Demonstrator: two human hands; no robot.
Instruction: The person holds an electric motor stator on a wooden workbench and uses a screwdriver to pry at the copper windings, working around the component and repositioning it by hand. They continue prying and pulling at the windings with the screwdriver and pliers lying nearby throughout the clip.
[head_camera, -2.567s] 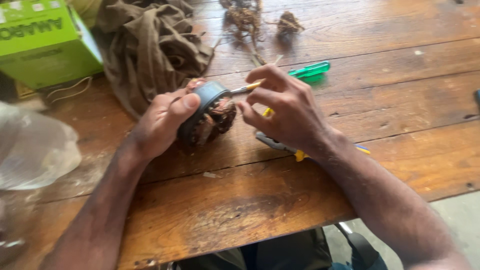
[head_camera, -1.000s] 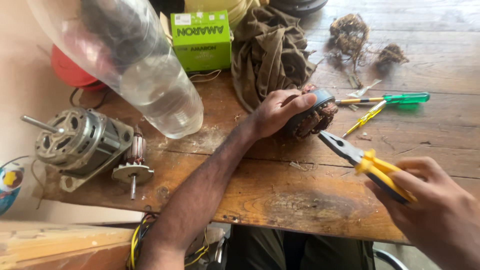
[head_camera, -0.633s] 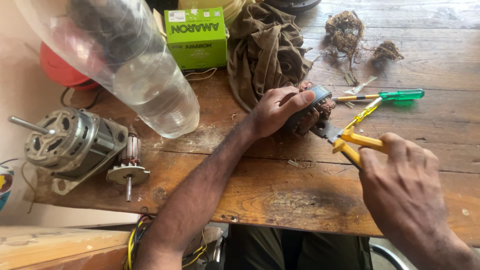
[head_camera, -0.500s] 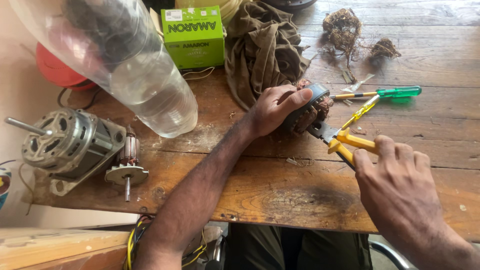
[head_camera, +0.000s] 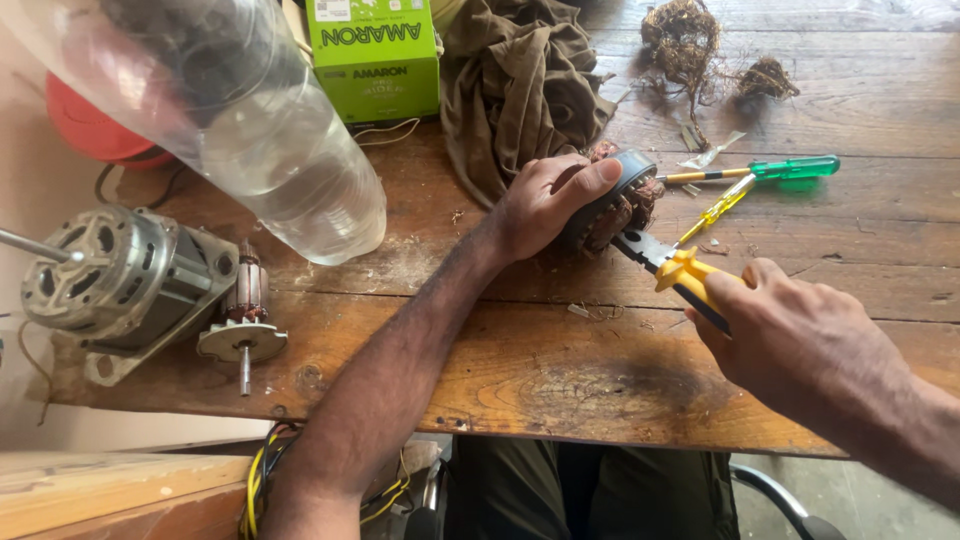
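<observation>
My left hand (head_camera: 545, 200) grips a round motor stator (head_camera: 620, 200) with copper windings, holding it down on the wooden table (head_camera: 560, 370). My right hand (head_camera: 800, 340) holds yellow-handled pliers (head_camera: 670, 265), whose jaws touch the lower right edge of the stator. Just beyond lie a green-handled screwdriver (head_camera: 790, 168) and a thin yellow-handled screwdriver (head_camera: 715, 208).
A brown cloth (head_camera: 525, 85) lies behind the stator, a green box (head_camera: 375, 55) beside it. Clumps of pulled wire (head_camera: 685, 40) sit at the back. A clear plastic bottle (head_camera: 250, 120), a grey motor housing (head_camera: 115, 280) and a rotor (head_camera: 243, 325) stand at left.
My right hand left the stator, picked up the yellow pliers and brought their jaws to the stator's edge. My left hand stayed on the stator.
</observation>
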